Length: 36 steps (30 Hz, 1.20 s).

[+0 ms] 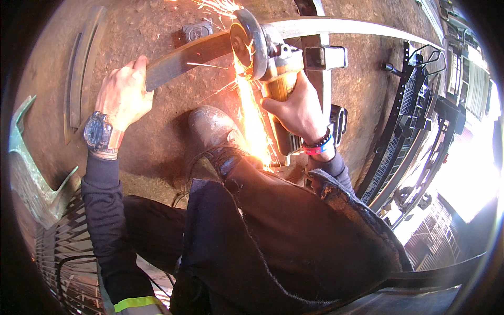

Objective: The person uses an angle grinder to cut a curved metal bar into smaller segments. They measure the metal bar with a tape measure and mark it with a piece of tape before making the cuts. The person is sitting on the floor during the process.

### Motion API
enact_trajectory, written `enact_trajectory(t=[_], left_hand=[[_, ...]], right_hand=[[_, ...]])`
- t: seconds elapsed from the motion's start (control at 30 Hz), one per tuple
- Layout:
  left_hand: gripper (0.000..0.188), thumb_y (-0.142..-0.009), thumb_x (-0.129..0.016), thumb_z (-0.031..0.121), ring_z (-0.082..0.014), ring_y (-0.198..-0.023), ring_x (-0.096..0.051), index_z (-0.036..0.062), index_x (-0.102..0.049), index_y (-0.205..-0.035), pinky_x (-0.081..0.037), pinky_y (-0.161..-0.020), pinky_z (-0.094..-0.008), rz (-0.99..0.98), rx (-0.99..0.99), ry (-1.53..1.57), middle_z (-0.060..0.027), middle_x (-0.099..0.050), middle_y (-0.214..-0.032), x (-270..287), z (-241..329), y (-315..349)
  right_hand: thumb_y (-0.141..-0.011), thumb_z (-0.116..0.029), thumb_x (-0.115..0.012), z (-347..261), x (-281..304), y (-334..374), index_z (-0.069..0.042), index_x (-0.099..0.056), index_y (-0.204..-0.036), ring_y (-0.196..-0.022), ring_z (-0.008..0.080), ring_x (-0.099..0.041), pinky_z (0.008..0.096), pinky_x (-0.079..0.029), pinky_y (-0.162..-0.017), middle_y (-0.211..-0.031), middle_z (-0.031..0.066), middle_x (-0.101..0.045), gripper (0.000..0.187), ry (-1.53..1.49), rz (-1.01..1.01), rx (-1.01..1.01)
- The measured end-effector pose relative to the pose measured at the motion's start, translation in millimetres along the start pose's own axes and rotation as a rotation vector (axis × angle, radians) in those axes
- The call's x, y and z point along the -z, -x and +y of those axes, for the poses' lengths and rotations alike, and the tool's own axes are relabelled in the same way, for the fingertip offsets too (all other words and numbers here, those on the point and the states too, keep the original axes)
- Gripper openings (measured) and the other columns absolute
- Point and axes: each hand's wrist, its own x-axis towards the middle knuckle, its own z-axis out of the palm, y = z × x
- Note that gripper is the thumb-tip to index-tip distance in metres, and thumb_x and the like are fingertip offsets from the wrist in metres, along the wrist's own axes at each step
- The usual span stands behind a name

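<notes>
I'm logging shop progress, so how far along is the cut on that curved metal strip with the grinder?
Done: nothing shows as finished; the curved metal strip appears to be in one piece. In hand: the right hand holds the angle grinder, its disc at the strip and throwing sparks, while the left hand grips the strip's end. Left: the rest of the cut; its depth is hidden by glare.

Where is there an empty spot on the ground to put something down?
Bare dirt ground lies at the top, between the curved metal strips and the small metal box. Another patch sits right of the square tube, before the black grating. It is crowded in the middle: left hand on the flat bar, right hand on the sparking grinder, boot below.
</notes>
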Motion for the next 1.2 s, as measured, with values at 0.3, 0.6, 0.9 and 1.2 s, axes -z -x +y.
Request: enact_trajectory(t=[0.3, 0.6, 0.9, 1.2], left_hand=[[0.057, -0.074, -0.076, 0.011, -0.0401, -0.093, -0.07, -0.0055, -0.056, -0.125, -0.058, -0.082, -0.0461, 0.013, -0.016, -0.012, -0.0251, -0.069, -0.102, -4, -4, 0], [0.057, -0.074, -0.076, 0.011, -0.041, -0.092, -0.07, -0.0058, -0.056, -0.125, -0.058, -0.081, -0.0465, -0.001, -0.005, -0.004, -0.0254, -0.069, -0.1, -5, -4, -2], [0.056, -0.074, -0.077, 0.011, -0.0408, -0.092, -0.071, -0.0072, -0.057, -0.124, -0.058, -0.082, -0.0463, -0.038, 0.013, -0.006, -0.0259, -0.069, -0.1, 4, 3, -3], [0.053, -0.074, -0.077, 0.011, -0.042, -0.089, -0.07, -0.0051, -0.056, -0.121, -0.057, -0.08, -0.0484, -0.001, -0.04, 0.001, -0.0243, -0.069, -0.096, -7, -10, -4]], right_hand=[[-0.068, -0.024, -0.08, 11, -2, 13, 0.008, -0.051, -0.118, -0.099, 0.0452, -0.069, 0.0468, -0.055, -0.087, -0.101, 0.0311, -0.069, 0.067, 0.008, -0.013, -0.03], [-0.068, -0.025, -0.081, 8, -5, 6, 0.007, -0.05, -0.119, -0.099, 0.0455, -0.069, 0.0471, -0.055, -0.087, -0.101, 0.031, -0.07, 0.067, -0.029, 0.014, 0.0], [-0.071, -0.03, -0.081, -6, 0, -6, 0.008, -0.05, -0.116, -0.096, 0.0448, -0.07, 0.0472, -0.056, -0.084, -0.097, 0.0309, -0.07, 0.068, 0.011, 0.024, 0.008], [-0.068, -0.025, -0.08, 5, 0, 4, 0.007, -0.05, -0.117, -0.099, 0.0463, -0.068, 0.0481, -0.056, -0.086, -0.1, 0.0315, -0.069, 0.065, 0.021, 0.003, -0.015]])
